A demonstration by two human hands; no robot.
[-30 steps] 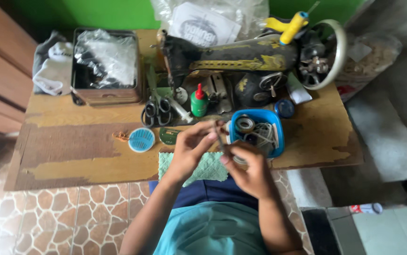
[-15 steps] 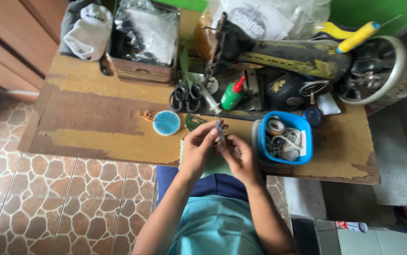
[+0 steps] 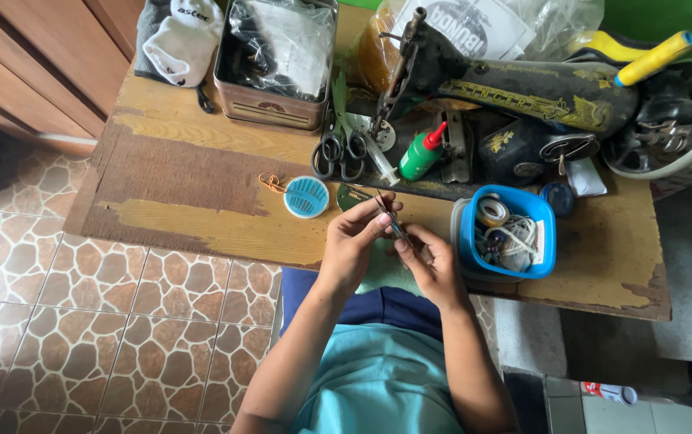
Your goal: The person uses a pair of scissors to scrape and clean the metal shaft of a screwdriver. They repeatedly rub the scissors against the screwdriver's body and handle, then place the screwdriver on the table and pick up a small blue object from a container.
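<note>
Worn wooden table with peeling paint, glossy black metal sewing machine, blue plastic tub, metal tin

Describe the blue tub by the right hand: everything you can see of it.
The blue tub is a square, round-cornered plastic container, open-topped, upright on the worn wooden table near its front edge, below the black sewing machine. Inside lie a tape roll, pale cord and small oddments. A clear lid or tray seems to sit under it. The right hand is close beside it, apparently not touching.
</note>
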